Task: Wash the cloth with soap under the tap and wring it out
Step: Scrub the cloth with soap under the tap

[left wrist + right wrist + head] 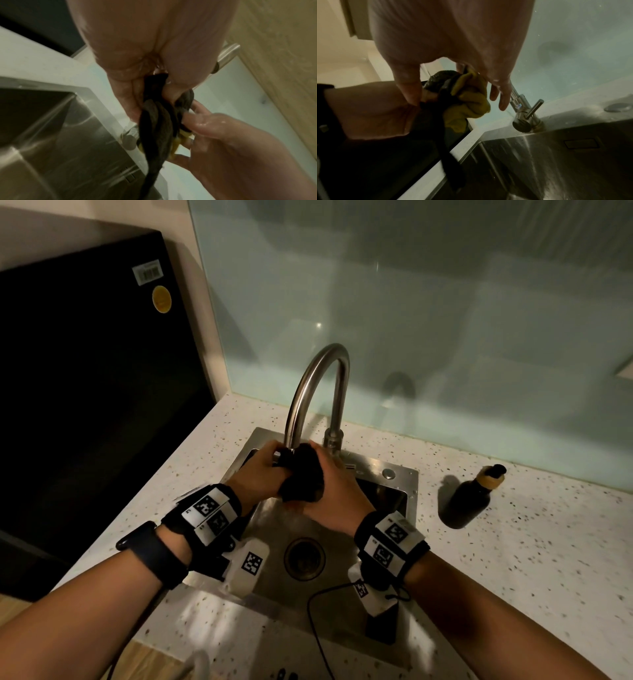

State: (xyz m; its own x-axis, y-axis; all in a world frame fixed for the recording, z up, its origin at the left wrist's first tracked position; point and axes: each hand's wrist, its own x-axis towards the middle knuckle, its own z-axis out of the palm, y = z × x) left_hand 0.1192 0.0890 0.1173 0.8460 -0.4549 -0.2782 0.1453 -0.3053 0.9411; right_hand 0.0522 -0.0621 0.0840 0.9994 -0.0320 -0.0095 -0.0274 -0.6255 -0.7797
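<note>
A dark cloth with a yellow underside is bunched between both hands, right under the spout of the curved steel tap and over the sink. My left hand grips the cloth's left part with curled fingers. My right hand pinches its right part between thumb and fingers. In the left wrist view the cloth looks twisted, and a tail of it hangs down towards the basin. Both hands glisten wet. No stream of water is plainly visible.
A dark soap bottle stands on the speckled counter right of the sink. The tap's lever sticks out at its base. The drain lies below the hands. A black appliance stands to the left, a glass splashback behind.
</note>
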